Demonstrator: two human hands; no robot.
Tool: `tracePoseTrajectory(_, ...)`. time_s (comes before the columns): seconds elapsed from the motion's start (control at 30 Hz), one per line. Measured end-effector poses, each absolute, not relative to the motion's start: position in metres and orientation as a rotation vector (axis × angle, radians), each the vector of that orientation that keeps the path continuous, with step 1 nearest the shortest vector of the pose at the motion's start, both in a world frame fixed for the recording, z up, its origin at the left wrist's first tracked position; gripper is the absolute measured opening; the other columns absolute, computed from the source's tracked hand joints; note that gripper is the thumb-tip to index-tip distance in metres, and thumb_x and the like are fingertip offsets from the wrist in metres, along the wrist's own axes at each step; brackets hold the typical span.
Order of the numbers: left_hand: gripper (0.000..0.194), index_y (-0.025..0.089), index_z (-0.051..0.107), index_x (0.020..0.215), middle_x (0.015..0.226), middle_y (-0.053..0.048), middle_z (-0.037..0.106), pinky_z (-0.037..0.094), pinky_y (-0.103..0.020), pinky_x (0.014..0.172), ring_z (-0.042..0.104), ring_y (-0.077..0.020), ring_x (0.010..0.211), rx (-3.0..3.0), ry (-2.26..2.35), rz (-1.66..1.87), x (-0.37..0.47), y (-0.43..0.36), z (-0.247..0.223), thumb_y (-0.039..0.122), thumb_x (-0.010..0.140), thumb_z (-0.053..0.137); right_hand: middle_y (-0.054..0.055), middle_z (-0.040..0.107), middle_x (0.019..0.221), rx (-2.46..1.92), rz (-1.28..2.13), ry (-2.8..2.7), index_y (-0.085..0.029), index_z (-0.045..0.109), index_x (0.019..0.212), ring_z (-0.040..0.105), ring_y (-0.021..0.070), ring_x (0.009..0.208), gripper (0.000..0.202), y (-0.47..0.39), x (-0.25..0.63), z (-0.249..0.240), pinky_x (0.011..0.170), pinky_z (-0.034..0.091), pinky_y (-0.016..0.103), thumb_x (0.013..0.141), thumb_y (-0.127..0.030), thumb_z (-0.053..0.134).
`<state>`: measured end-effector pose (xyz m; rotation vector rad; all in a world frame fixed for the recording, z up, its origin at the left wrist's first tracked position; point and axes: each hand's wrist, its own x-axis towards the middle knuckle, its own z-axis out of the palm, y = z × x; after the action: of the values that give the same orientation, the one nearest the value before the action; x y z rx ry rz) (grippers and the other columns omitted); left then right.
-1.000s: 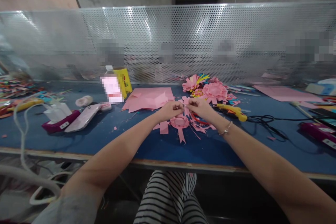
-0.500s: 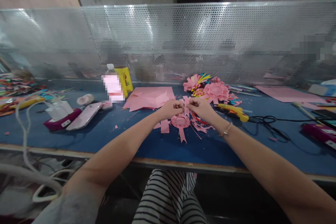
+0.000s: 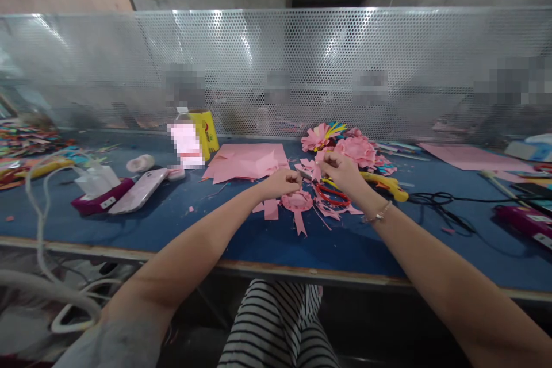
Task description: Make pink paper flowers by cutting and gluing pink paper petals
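My right hand (image 3: pixel 342 171) is closed in a pinch, with a pink paper strip (image 3: pixel 318 165) at its fingertips. To its left, my left hand (image 3: pixel 282 184) has its fingers pressed together; whatever they hold is too small to make out. Just below the left hand lies a round pink paper rosette (image 3: pixel 297 200) with a forked tail pointing toward me. Pink paper scraps (image 3: pixel 271 209) surround it. Red-handled scissors (image 3: pixel 334 202) rest under my right hand, their blades partly hidden. A yellow glue gun (image 3: pixel 388 185) lies right of that hand, its front end covered.
Pink paper sheets (image 3: pixel 245 161) lie behind my left hand, and pink paper flowers (image 3: pixel 356 149) behind my right. A phone (image 3: pixel 138 191), a purple power strip (image 3: pixel 101 196) and a bottle (image 3: pixel 186 144) stand left. A black cable (image 3: pixel 444 198) runs right. A perforated metal screen (image 3: pixel 276 69) closes the back.
My right hand has moved right and slightly up, away from my left hand, with the pink strip at its fingers. More of the red scissor handles shows. My left hand has barely moved.
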<state>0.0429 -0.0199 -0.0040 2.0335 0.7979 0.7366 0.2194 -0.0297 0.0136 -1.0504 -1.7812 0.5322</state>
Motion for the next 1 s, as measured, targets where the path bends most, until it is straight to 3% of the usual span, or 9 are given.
tracePoseTrajectory(0.17, 0.007, 0.014, 0.045, 0.055, 0.052, 0.004, 0.044, 0.038, -0.018, 0.047, 0.044, -0.0048, 0.047, 2.062, 0.846, 0.751, 0.042, -0.021, -0.002, 0.011, 0.06, 0.041, -0.005, 0.037, 0.047, -1.025, 0.479, -1.856, -0.02, 0.033, 0.056, 0.04, 0.0076, 0.044, 0.023, -0.029, 0.219, 0.011, 0.045, 0.032, 0.023, 0.072, -0.03, 0.047)
tracePoseTrajectory(0.37, 0.012, 0.014, 0.05, 0.066, 0.058, 0.003, 0.048, 0.038, -0.018, 0.049, 0.045, -0.005, 0.05, 2.114, 0.846, 0.891, 0.048, -0.022, -0.004, 0.026, 0.067, 0.05, -0.004, 0.042, 0.049, -1.011, 0.444, -1.958, -0.018, 0.038, 0.057, 0.042, 0.0081, 0.046, 0.022, -0.026, 0.217, 0.004, 0.048, 0.033, 0.023, 0.072, -0.03, 0.047)
tracePoseTrajectory(0.8, 0.011, 0.015, 0.048, 0.063, 0.049, 0.005, 0.044, 0.034, -0.017, 0.047, 0.041, -0.0047, 0.046, 2.103, 0.981, 1.084, 0.044, -0.015, -0.005, 0.024, 0.069, 0.046, -0.002, 0.054, 0.055, -1.051, 0.771, -1.989, -0.018, 0.045, 0.067, 0.05, 0.0099, 0.05, 0.013, -0.024, 0.217, -0.001, 0.049, 0.04, 0.023, 0.066, -0.027, 0.054)
tracePoseTrajectory(1.0, 0.013, 0.014, 0.047, 0.069, 0.056, 0.004, 0.05, 0.039, -0.018, 0.05, 0.048, -0.0051, 0.049, 2.032, 0.842, 0.943, 0.048, -0.018, -0.009, 0.026, 0.068, 0.052, 0.0, 0.057, 0.059, -1.105, 0.664, -2.12, -0.017, 0.049, 0.066, 0.052, 0.0107, 0.053, 0.012, -0.026, 0.21, -0.004, 0.051, 0.04, 0.023, 0.068, -0.029, 0.051)
